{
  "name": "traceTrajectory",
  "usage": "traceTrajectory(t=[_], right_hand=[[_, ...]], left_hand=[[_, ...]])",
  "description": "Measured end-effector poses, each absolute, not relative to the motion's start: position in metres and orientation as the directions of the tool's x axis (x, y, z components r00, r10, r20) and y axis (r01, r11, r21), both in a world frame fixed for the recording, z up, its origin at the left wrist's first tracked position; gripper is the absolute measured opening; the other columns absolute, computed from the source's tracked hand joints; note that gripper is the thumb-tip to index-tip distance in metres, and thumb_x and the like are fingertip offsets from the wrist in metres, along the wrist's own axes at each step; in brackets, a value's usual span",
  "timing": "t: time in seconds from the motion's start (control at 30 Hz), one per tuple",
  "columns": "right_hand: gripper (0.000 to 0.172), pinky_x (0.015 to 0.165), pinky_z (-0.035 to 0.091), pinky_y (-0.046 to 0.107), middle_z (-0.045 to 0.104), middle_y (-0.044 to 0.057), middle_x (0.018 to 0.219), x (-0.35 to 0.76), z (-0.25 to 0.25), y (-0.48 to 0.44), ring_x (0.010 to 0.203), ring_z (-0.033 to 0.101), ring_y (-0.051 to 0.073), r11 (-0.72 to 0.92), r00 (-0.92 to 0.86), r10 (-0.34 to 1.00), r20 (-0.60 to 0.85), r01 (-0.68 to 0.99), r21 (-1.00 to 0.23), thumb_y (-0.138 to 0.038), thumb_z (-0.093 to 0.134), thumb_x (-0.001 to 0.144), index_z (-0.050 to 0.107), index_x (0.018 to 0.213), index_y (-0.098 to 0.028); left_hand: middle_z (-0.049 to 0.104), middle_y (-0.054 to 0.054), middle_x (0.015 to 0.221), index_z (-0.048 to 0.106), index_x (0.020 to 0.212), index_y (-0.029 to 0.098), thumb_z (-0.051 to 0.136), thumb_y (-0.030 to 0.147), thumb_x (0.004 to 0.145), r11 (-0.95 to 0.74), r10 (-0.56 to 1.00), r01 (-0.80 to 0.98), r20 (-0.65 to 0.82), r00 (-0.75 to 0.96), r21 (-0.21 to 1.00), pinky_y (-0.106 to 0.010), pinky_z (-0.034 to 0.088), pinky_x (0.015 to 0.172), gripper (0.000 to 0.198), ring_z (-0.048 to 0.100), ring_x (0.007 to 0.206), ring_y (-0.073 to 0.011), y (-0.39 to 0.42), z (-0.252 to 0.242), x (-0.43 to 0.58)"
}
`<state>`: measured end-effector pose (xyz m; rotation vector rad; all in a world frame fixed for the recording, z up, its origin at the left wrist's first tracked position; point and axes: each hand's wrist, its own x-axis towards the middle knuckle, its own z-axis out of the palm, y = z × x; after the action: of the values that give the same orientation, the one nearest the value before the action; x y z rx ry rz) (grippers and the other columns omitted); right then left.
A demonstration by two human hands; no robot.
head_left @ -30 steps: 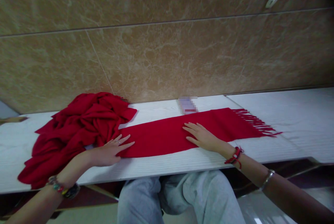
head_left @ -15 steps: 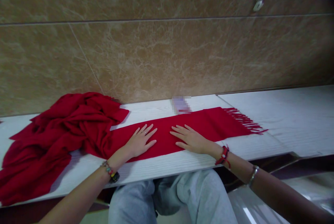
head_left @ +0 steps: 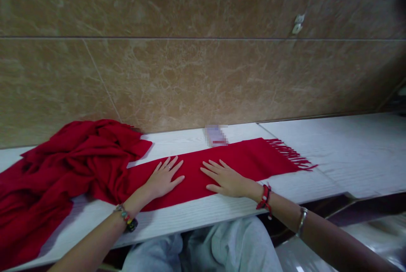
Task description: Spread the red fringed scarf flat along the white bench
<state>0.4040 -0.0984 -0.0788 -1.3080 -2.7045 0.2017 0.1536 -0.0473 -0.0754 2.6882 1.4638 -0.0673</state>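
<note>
A red scarf (head_left: 253,157) lies stretched out on a white table (head_left: 342,149), its fringed end to the right. My left hand (head_left: 163,181) rests flat on the scarf with fingers spread, close to where the cloth runs into a crumpled red heap (head_left: 85,157) on the left. Also flat on the scarf, a little to the right, is my right hand (head_left: 226,177), its fingers apart. Neither hand grips the cloth. Whether the heap and the flat strip are one piece I cannot tell.
Behind the scarf, by the wall, lies a small blurred-out item (head_left: 216,136). A brown marble-look wall (head_left: 190,81) rises along the table's back edge, with a white socket-like fitting (head_left: 298,24) on it. My legs (head_left: 234,246) are under the front edge.
The camera view has tilted up a little, so the table and scarf sit lower in the picture. Both hands stay flat on the scarf in about the same places.
</note>
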Motion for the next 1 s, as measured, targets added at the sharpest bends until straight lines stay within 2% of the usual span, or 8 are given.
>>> traceTrajectory(t=[0.13,0.2,0.3,0.53,0.7,0.8,0.9,1.0], right_hand=[[0.063,0.103,0.018,0.049,0.024,0.010,0.141,0.403,-0.071,-0.086,0.130,0.016,0.025,0.619,-0.612,0.785,0.094,0.768,-0.167,-0.056,0.027,0.085,0.025,0.136,-0.019],[0.064,0.103,0.018,0.049,0.023,0.014,0.141,0.394,-0.068,-0.074,0.130,0.016,0.026,0.591,-0.570,0.805,0.164,0.794,-0.139,-0.053,0.028,0.086,0.027,0.135,-0.013],[0.065,0.103,0.019,0.047,0.024,0.017,0.140,0.382,-0.071,-0.060,0.130,0.017,0.027,0.569,-0.541,0.815,0.206,0.816,-0.106,-0.052,0.029,0.086,0.028,0.134,-0.007],[0.057,0.102,0.024,0.049,0.028,0.008,0.140,0.435,-0.092,-0.065,0.129,0.022,0.024,0.555,-0.545,0.831,0.114,0.827,-0.090,-0.051,0.022,0.088,0.026,0.136,-0.019],[0.051,0.097,0.028,0.054,0.031,0.014,0.137,0.527,-0.101,-0.063,0.127,0.024,0.028,0.334,-0.339,0.933,0.123,0.941,0.059,-0.043,0.026,0.090,0.033,0.132,-0.015],[0.040,0.092,0.028,0.061,0.034,0.012,0.136,0.570,-0.108,-0.060,0.126,0.026,0.032,0.267,-0.285,0.954,0.099,0.950,0.160,-0.032,0.030,0.089,0.043,0.126,-0.020],[0.041,0.093,0.030,0.058,0.037,0.012,0.135,0.574,-0.108,-0.056,0.126,0.028,0.030,0.214,-0.231,0.963,0.140,0.968,0.128,-0.031,0.029,0.090,0.041,0.127,-0.020],[0.048,0.096,0.029,0.054,0.028,0.012,0.139,0.545,-0.103,-0.048,0.128,0.024,0.027,0.285,-0.289,0.927,0.238,0.957,0.053,-0.037,0.023,0.090,0.030,0.134,-0.018]], left_hand=[[0.011,-0.010,0.144,0.019,0.137,0.018,0.023,0.026,0.087,-0.528,0.835,0.848,-0.154,0.528,0.041,-0.043,0.017,0.104,0.050,0.008,0.132,-0.0239,-0.047,-0.065,0.156],[0.010,-0.011,0.145,0.019,0.137,0.015,0.026,0.022,0.085,-0.524,0.845,0.851,-0.102,0.524,0.030,-0.041,0.017,0.105,0.053,0.008,0.132,-0.0228,-0.047,-0.063,0.169],[0.013,-0.008,0.145,0.020,0.137,0.015,0.025,0.027,0.087,-0.478,0.877,0.878,-0.034,0.478,0.021,-0.043,0.018,0.104,0.052,0.011,0.131,-0.0237,-0.049,-0.069,0.184],[0.015,-0.009,0.144,0.022,0.137,0.019,0.028,0.047,0.085,-0.365,0.931,0.931,-0.038,0.364,-0.024,-0.050,0.018,0.102,0.059,0.012,0.130,-0.0301,-0.051,-0.081,0.175],[0.017,-0.009,0.143,0.022,0.137,0.018,0.028,0.046,0.085,-0.374,0.927,0.927,-0.027,0.373,-0.024,-0.048,0.017,0.103,0.059,0.012,0.130,-0.0298,-0.050,-0.081,0.172],[0.016,-0.009,0.144,0.021,0.137,0.019,0.027,0.047,0.085,-0.378,0.925,0.926,-0.032,0.378,-0.015,-0.049,0.016,0.103,0.059,0.012,0.131,-0.0296,-0.051,-0.079,0.171],[0.013,-0.010,0.144,0.021,0.137,0.018,0.028,0.045,0.085,-0.367,0.926,0.930,-0.100,0.364,-0.005,-0.050,0.015,0.102,0.059,0.010,0.131,-0.0304,-0.049,-0.073,0.175],[0.010,-0.011,0.145,0.020,0.137,0.019,0.032,0.037,0.084,-0.375,0.919,0.927,-0.131,0.371,-0.008,-0.052,0.014,0.102,0.057,0.007,0.131,-0.0311,-0.043,-0.066,0.187]])
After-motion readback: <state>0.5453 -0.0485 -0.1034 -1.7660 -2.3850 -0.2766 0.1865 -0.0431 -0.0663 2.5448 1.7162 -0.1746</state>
